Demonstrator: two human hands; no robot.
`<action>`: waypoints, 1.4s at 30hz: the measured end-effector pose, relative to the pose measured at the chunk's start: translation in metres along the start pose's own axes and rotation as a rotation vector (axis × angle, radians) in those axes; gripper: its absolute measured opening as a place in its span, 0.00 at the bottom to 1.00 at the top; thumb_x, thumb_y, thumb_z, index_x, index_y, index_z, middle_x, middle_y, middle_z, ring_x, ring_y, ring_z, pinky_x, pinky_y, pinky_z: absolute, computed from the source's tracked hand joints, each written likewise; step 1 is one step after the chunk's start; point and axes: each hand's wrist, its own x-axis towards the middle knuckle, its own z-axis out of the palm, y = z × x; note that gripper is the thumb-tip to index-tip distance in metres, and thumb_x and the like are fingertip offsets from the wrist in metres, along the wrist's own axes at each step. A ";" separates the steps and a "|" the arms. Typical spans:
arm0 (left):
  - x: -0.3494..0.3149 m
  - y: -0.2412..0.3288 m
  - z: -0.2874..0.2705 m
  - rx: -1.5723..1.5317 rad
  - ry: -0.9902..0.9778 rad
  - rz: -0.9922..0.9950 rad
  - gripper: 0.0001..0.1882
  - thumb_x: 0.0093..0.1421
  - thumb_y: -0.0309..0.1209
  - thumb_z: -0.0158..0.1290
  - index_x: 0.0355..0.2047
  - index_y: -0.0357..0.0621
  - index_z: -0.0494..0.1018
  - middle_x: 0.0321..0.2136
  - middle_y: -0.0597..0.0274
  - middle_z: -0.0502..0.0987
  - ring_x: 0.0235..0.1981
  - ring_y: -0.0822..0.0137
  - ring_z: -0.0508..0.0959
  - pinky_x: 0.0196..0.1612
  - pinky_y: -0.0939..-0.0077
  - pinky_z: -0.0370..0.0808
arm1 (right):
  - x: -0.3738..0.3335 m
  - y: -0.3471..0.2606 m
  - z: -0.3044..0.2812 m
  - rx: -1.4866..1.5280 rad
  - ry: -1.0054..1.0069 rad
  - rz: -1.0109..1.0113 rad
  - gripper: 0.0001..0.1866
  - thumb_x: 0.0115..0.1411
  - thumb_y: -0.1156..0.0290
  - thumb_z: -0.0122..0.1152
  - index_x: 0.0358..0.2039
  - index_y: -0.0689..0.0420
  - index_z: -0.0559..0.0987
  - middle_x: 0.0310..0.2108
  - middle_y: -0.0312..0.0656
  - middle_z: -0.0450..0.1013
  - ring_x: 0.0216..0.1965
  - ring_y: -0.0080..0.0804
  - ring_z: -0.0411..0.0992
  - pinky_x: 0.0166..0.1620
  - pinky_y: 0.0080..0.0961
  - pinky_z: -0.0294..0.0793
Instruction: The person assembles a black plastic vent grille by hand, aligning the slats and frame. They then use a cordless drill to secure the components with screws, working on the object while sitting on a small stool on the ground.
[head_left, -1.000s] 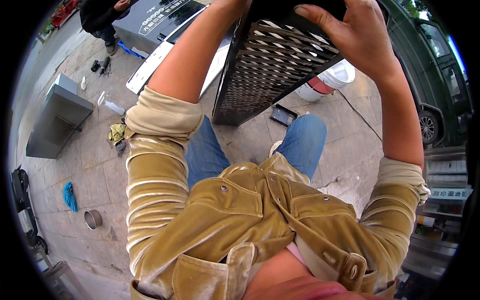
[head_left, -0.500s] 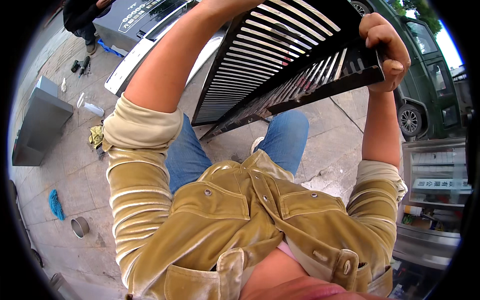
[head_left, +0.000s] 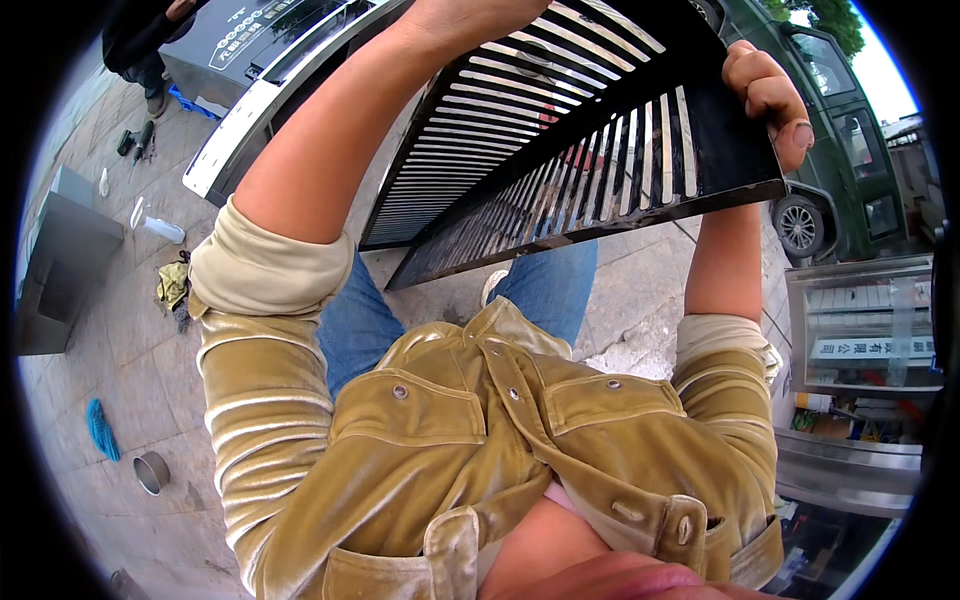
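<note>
Raised in front of me is a black slotted metal grille [head_left: 500, 108], its two slotted faces meeting in a V. My right hand [head_left: 768, 95] is closed over the upper right edge of its right face, fingers curled around the rim. At the top of the picture my left hand [head_left: 475, 18] grips the upper edge of the left face; its fingertips are cut off by the picture's border. The grille's lower corner hangs between my knees [head_left: 555, 285], tilted. Through the slots, the ground and some red shapes show in part.
A person [head_left: 140, 45] stands at the far left by a grey metal box [head_left: 225, 50]. On the paving lie a power drill [head_left: 130, 140], a spray bottle [head_left: 160, 228], cloths [head_left: 101, 430] and a metal ring [head_left: 152, 472]. A steel cabinet [head_left: 865, 330] and a green vehicle [head_left: 850, 140] stand right.
The grille's right face has turned toward me, so more of its slots show. My right hand has tipped with it. The whole view has shifted slightly.
</note>
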 end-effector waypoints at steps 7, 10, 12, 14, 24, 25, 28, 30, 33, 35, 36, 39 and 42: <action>0.000 0.000 -0.011 -0.040 0.178 0.034 0.11 0.58 0.14 0.52 0.42 0.31 0.72 0.37 0.57 0.81 0.39 0.71 0.78 0.43 0.77 0.74 | -0.007 0.014 -0.018 -0.024 0.124 -0.074 0.25 0.64 0.53 0.42 0.17 0.60 0.65 0.17 0.42 0.60 0.19 0.28 0.55 0.24 0.26 0.50; -0.002 -0.002 -0.013 -0.093 0.162 0.105 0.12 0.58 0.13 0.51 0.43 0.31 0.72 0.38 0.57 0.80 0.41 0.71 0.77 0.46 0.76 0.73 | -0.015 0.012 -0.022 0.023 0.146 -0.098 0.24 0.64 0.54 0.44 0.17 0.59 0.65 0.17 0.42 0.61 0.20 0.28 0.56 0.25 0.26 0.51; -0.007 0.001 -0.009 -0.087 0.086 0.085 0.10 0.58 0.14 0.53 0.41 0.31 0.72 0.36 0.58 0.79 0.38 0.71 0.76 0.45 0.76 0.73 | -0.008 0.012 -0.007 0.019 0.170 -0.127 0.23 0.63 0.55 0.45 0.19 0.60 0.65 0.18 0.43 0.61 0.21 0.29 0.57 0.25 0.27 0.52; -0.010 0.009 -0.005 -0.016 0.120 0.080 0.09 0.57 0.15 0.54 0.40 0.31 0.72 0.34 0.58 0.79 0.37 0.72 0.76 0.43 0.77 0.73 | -0.009 0.011 -0.005 0.018 0.146 -0.090 0.23 0.65 0.54 0.42 0.19 0.58 0.65 0.19 0.40 0.60 0.23 0.29 0.54 0.29 0.29 0.52; -0.009 0.000 0.013 0.034 0.203 0.182 0.09 0.56 0.17 0.53 0.39 0.31 0.71 0.32 0.48 0.80 0.35 0.64 0.80 0.40 0.73 0.74 | 0.012 0.016 0.008 0.118 -0.010 -0.126 0.24 0.66 0.53 0.39 0.21 0.59 0.66 0.21 0.42 0.60 0.24 0.30 0.54 0.30 0.29 0.53; -0.010 0.000 0.013 0.045 0.210 0.170 0.09 0.56 0.17 0.53 0.38 0.31 0.71 0.32 0.47 0.80 0.35 0.63 0.80 0.40 0.72 0.74 | 0.012 0.020 0.007 0.132 -0.043 -0.119 0.24 0.66 0.53 0.38 0.21 0.58 0.65 0.21 0.41 0.60 0.25 0.31 0.53 0.31 0.30 0.52; -0.013 0.004 0.015 0.075 0.225 0.150 0.08 0.56 0.17 0.53 0.37 0.32 0.71 0.31 0.46 0.79 0.34 0.58 0.80 0.39 0.70 0.74 | 0.012 0.029 0.000 0.130 -0.061 -0.126 0.24 0.67 0.53 0.36 0.23 0.58 0.66 0.22 0.42 0.60 0.25 0.31 0.53 0.31 0.30 0.54; -0.017 0.006 0.016 0.132 0.249 0.191 0.07 0.55 0.19 0.53 0.35 0.34 0.70 0.28 0.43 0.77 0.33 0.46 0.78 0.36 0.64 0.73 | 0.013 0.034 0.001 0.140 -0.048 -0.121 0.24 0.67 0.52 0.35 0.23 0.58 0.67 0.22 0.42 0.61 0.25 0.31 0.53 0.32 0.30 0.54; -0.015 0.007 0.022 0.221 0.281 0.166 0.06 0.55 0.21 0.53 0.34 0.36 0.69 0.28 0.40 0.76 0.34 0.40 0.76 0.34 0.58 0.72 | 0.014 0.037 0.005 0.160 -0.003 -0.113 0.24 0.67 0.52 0.34 0.24 0.58 0.66 0.23 0.43 0.61 0.25 0.31 0.53 0.32 0.30 0.54; -0.015 0.007 0.022 0.260 0.293 0.168 0.06 0.56 0.22 0.52 0.34 0.36 0.69 0.28 0.39 0.75 0.35 0.38 0.75 0.34 0.53 0.71 | 0.013 0.036 0.006 0.145 0.015 -0.113 0.24 0.67 0.53 0.34 0.23 0.58 0.66 0.22 0.43 0.61 0.25 0.31 0.53 0.33 0.30 0.54; -0.015 0.005 0.022 0.270 0.302 0.181 0.06 0.56 0.22 0.52 0.34 0.37 0.69 0.28 0.39 0.75 0.35 0.38 0.75 0.35 0.53 0.71 | 0.013 0.035 0.011 0.133 0.042 -0.131 0.24 0.67 0.53 0.33 0.23 0.58 0.66 0.22 0.42 0.61 0.25 0.30 0.52 0.33 0.31 0.54; -0.015 0.003 0.023 0.277 0.314 0.182 0.06 0.56 0.23 0.52 0.34 0.37 0.69 0.28 0.39 0.76 0.35 0.38 0.75 0.35 0.52 0.71 | 0.015 0.034 0.003 0.128 -0.033 -0.162 0.24 0.68 0.53 0.33 0.22 0.57 0.65 0.21 0.41 0.61 0.25 0.30 0.52 0.34 0.32 0.53; -0.014 0.001 0.024 0.290 0.326 0.206 0.06 0.56 0.22 0.51 0.34 0.37 0.69 0.28 0.39 0.76 0.35 0.37 0.75 0.35 0.51 0.70 | 0.015 0.027 0.003 0.138 -0.032 -0.140 0.25 0.68 0.52 0.34 0.21 0.57 0.65 0.21 0.41 0.61 0.25 0.31 0.52 0.34 0.34 0.52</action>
